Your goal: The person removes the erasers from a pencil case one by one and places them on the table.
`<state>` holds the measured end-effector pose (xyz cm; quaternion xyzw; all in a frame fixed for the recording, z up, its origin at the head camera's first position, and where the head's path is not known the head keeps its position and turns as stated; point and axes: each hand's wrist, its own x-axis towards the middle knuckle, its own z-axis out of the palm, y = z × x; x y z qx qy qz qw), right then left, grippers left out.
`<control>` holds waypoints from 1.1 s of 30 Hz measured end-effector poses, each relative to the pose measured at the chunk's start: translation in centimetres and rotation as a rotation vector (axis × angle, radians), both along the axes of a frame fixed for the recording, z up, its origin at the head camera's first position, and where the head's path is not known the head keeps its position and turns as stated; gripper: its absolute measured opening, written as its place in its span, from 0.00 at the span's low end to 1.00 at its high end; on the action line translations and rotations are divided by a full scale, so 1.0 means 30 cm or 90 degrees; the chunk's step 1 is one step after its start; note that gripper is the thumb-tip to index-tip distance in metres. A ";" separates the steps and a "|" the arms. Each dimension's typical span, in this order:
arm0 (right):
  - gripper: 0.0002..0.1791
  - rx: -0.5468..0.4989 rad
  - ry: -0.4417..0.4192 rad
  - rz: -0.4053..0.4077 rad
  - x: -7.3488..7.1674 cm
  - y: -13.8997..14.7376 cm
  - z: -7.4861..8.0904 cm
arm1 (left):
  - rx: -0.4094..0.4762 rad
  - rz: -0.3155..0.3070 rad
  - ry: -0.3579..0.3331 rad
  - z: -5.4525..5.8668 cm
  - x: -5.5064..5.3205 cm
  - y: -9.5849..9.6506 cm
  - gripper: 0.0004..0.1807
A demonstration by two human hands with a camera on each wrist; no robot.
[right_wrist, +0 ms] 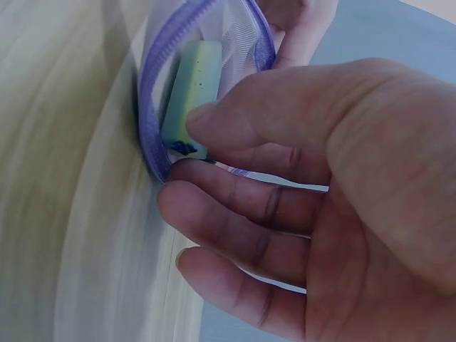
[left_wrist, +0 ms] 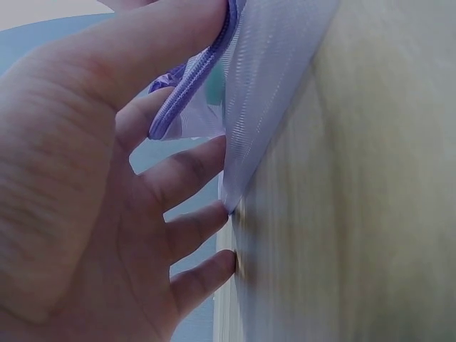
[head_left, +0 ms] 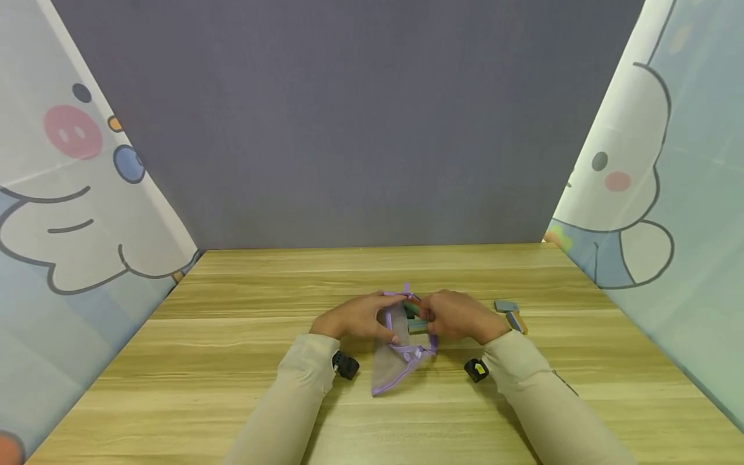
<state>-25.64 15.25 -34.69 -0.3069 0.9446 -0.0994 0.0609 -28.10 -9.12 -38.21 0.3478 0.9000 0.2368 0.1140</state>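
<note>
Mesh pouch (head_left: pixel 386 365), translucent, with purple trim (left_wrist: pixel 191 89): is lying on the wood-grain table (head_left: pixel 232 361), between the left hand (head_left: pixel 361 316) and the right hand (head_left: pixel 462 316). Its visible long axis is running away from the person and leaning slightly right; one trimmed corner is pointing back toward the person, and the mouth is gaping toward the right hand.

Sleeves (head_left: pixel 285 407), pale, two: are reaching in from the near edge, a black wrist device (head_left: pixel 347 366) hanging beside the left one.

Left hand: is grasping the pouch at its mouth, thumb and forefinger spreading along the trim.

Right hand: is reaching into the mouth, fingers bending; whether it is gripping anything cannot be told.

Yellow-green block (right_wrist: pixel 195 85): is resting inside the pouch, long axis running inward from the mouth, dark-marked end pointing outward beside the right thumb.

Dark green piece (head_left: pixel 411 309): is lying farther inside, partly hidden.

Loose pieces, two, grey (head_left: pixel 506 305) and blue-and-orange (head_left: pixel 516 322): are lying right of the right hand.

Grey panel (head_left: pixel 372 129): is standing behind the table, with cartoon-printed cloth (head_left: pixel 697 206) hanging at either side.
</note>
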 end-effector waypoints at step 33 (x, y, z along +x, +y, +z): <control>0.13 0.002 0.023 0.040 0.016 -0.030 -0.015 | -0.006 -0.014 -0.005 0.018 0.010 0.009 0.49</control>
